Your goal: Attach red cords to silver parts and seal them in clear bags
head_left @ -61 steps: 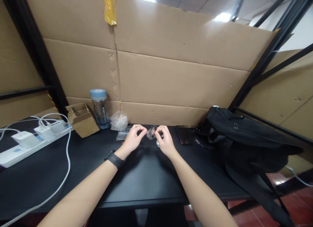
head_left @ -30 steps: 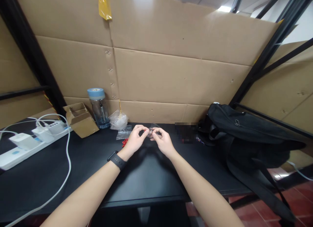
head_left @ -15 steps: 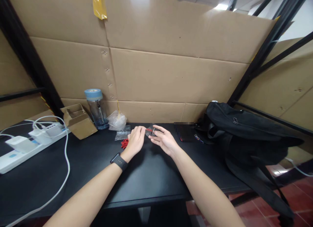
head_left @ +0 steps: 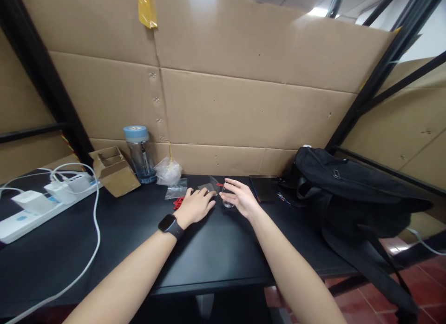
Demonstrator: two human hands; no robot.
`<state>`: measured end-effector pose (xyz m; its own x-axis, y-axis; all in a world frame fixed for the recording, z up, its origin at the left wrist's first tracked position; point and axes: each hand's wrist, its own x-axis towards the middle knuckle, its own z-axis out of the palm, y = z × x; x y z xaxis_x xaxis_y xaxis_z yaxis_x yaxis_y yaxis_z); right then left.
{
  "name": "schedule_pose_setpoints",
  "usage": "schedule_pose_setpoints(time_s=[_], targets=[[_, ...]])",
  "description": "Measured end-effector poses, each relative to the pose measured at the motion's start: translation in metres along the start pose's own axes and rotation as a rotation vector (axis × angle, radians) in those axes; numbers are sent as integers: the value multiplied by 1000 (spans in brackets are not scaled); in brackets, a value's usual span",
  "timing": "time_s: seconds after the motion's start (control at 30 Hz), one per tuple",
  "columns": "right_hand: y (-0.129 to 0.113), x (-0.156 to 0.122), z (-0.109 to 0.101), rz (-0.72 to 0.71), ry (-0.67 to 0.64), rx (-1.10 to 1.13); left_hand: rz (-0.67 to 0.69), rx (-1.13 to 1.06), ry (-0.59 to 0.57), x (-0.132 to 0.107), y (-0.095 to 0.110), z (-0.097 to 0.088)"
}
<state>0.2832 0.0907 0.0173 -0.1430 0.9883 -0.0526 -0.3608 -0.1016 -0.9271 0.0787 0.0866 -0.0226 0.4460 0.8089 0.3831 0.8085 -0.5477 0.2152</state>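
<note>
My left hand lies palm down over the black table, fingers spread, holding nothing I can see. Its fingertips are at a small clear plastic bag. Curled fingers of my right hand grip a small clear, shiny item, partly hidden; its exact kind does not show. A short red cord shows beside those fingertips. Bunched red cords lie just left of my left hand, partly covered by it. Behind them is a flat clear bag.
Further left stand a blue-lidded bottle, an open cardboard box and a pile of clear bags. A power strip with white cables is at far left. On the right are a dark flat item, a keychain and a black backpack.
My left hand has come away from the red cord between the hands and spread its fingers over the table. My right hand has moved slightly right, with the clear item now showing below its fingers.
</note>
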Motion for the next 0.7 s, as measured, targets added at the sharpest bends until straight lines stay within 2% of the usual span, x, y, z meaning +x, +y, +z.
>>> schedule_pose_setpoints(time_s=[0.17, 0.33, 0.4, 0.5, 0.7], targets=[[9, 4, -2, -147, 31, -237, 0, -13, 26, -1, -4, -2], [7, 6, -7, -529, 26, -791, -21, -108, -19, 5, 4, 5], [2, 5, -9, -620, 4, -934, -22, -130, -9, 5, 6, 6], [-5, 2, -12, -659, -30, -1066, -28, -137, 1, 2, 4, 4], [-15, -5, -18, -633, -194, -1187, 13, -100, -109, -9, -2, -12]])
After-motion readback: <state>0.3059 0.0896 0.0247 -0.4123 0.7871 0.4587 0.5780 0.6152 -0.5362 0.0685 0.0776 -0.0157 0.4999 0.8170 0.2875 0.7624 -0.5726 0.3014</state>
